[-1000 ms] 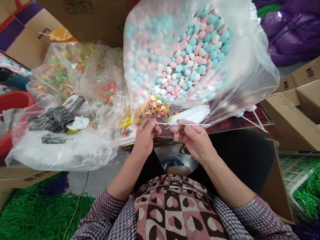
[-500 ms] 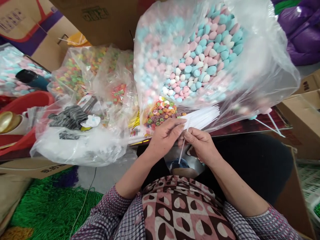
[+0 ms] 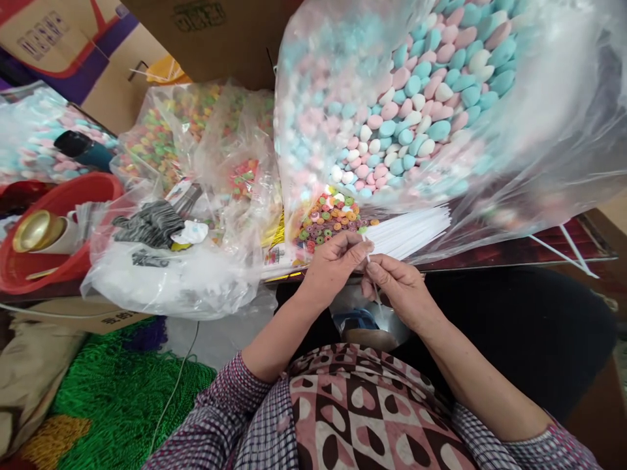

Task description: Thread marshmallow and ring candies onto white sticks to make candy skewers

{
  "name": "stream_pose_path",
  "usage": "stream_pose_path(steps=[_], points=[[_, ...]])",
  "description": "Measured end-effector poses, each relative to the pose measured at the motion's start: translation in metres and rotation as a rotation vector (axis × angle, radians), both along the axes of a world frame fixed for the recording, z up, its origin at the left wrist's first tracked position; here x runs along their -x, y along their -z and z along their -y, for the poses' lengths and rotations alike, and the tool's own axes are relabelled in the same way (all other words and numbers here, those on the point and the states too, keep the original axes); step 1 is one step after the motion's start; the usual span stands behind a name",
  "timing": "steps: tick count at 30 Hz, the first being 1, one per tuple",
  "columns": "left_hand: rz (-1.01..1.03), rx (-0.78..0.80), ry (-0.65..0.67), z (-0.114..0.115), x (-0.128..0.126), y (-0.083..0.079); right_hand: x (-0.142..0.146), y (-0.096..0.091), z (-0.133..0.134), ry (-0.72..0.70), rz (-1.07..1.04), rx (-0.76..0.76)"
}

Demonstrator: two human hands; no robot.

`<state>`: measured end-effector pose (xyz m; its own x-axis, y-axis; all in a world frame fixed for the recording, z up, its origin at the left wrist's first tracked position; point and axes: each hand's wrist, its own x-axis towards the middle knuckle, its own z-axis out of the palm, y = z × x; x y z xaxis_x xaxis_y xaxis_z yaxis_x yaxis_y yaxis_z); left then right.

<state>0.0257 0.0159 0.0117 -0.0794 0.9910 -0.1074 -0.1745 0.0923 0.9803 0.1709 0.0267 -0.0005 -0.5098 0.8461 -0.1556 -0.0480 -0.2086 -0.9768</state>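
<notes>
My left hand (image 3: 333, 264) and my right hand (image 3: 399, 287) meet just in front of my lap, both pinched on one thin white stick (image 3: 372, 277) that stands almost upright between them. Just beyond my fingers lies a bundle of white sticks (image 3: 411, 228) on the table edge. A small heap of coloured ring candies (image 3: 330, 219) sits beside that bundle. Above them leans a big clear bag of pink, blue and white candies (image 3: 406, 111).
Clear bags of coloured ring candies (image 3: 161, 137) and crumpled plastic with black items (image 3: 151, 225) lie at the left. A red basin (image 3: 59, 228) holds a gold-lidded jar. Cardboard boxes stand behind. Green bead strings (image 3: 98, 398) cover the floor at lower left.
The stick lay level between my hands a second ago; now it is turned upright. My hands have drawn closer together, and the view has shifted left.
</notes>
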Motion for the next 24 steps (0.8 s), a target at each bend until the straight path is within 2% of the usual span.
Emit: stream_pose_path(steps=[5,10,13,17,20,24], points=[[-0.217,-0.012,-0.047,-0.004,0.011,0.012,0.001,0.001,-0.001,0.061,0.129,0.008],[-0.703,-0.206,-0.157,-0.022,0.033,0.012,-0.002,0.001,-0.012,0.283,0.036,0.072],[-1.047,-0.241,-0.102,-0.041,0.038,0.006,-0.003,0.000,-0.015,0.336,-0.035,0.124],[-1.418,-0.106,0.031,-0.069,0.035,0.004,-0.003,0.001,-0.014,0.329,-0.041,0.109],[-1.559,-0.050,0.097,-0.083,0.034,0.007,-0.003,0.004,-0.013,0.329,-0.047,0.104],[-1.616,-0.048,0.154,-0.088,0.033,0.008,-0.002,0.005,-0.013,0.324,-0.041,0.101]])
